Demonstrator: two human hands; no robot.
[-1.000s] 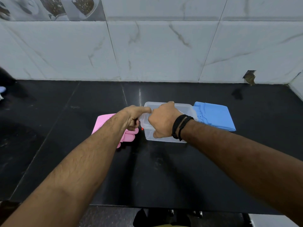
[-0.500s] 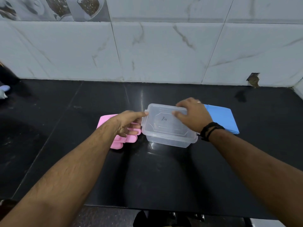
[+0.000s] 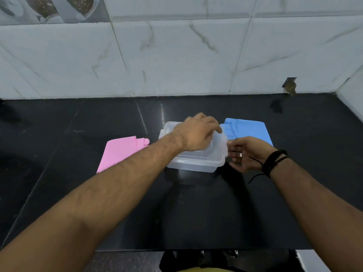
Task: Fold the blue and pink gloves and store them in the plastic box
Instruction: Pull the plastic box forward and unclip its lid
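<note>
A: In the head view, where is your plastic box (image 3: 193, 163)?

B: It sits at the middle of the black counter (image 3: 59, 154), with its clear lid (image 3: 217, 148) on top. The lid's right end looks slightly raised, though I cannot tell how far.

A: And your left hand (image 3: 198, 134)?

B: It lies palm down across the lid, fingers spread and curled over the far edge at 12 o'clock.

A: Your right hand (image 3: 247, 154)?

B: At 3 o'clock of the box, fingers narrowed, pinching the lid's side tab (image 3: 225, 143). You wear a ring and 2 black wrist cords (image 3: 275, 160).

A: The gloves?

B: The pink glove (image 3: 119, 152) lies flat at 9 o'clock, partly under your left forearm. The blue glove (image 3: 249, 130) lies flat at 2 o'clock, just beside the box. Neither is inside it.
</note>
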